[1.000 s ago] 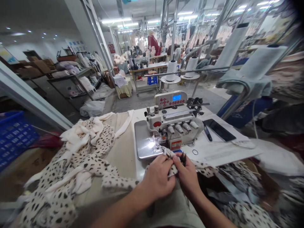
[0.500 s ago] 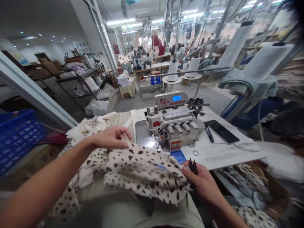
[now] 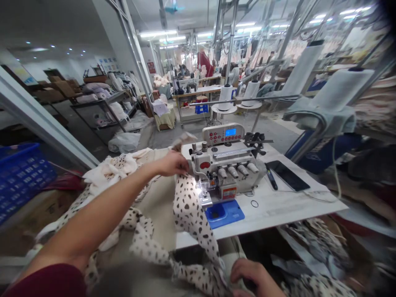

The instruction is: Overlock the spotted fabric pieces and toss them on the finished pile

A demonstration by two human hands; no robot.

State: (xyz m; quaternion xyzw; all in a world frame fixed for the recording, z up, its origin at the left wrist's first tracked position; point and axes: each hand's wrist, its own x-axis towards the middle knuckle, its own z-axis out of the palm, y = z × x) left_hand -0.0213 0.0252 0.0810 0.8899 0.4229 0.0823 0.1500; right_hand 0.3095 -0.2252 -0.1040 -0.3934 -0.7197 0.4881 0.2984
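My left hand [image 3: 175, 163] is closed on the cream fabric with dark spots [image 3: 188, 200], at the left side of the overlock sewing machine [image 3: 225, 165]. From there the cloth hangs past the lit presser foot area and over the table's front edge. Low in the view, my right hand [image 3: 255, 275] has its fingers curled beside the lower end of the cloth. A dark piece of the thread snips [image 3: 249, 284] shows between those fingers, mostly hidden. Whether this hand also grips the cloth I cannot tell.
More spotted cloth [image 3: 123, 165] is heaped on the left of the table. On the right lie a phone [image 3: 287, 175], a dark slim tool [image 3: 272, 179] and a black ring [image 3: 254, 203]. A blue basket [image 3: 26, 177] stands far left; thread cones [image 3: 225, 97] stand behind the machine.
My left hand has moved forward and right to the machine, bringing the cloth up. My right hand has dropped toward the bottom edge. The blue plate by the machine is now uncovered.
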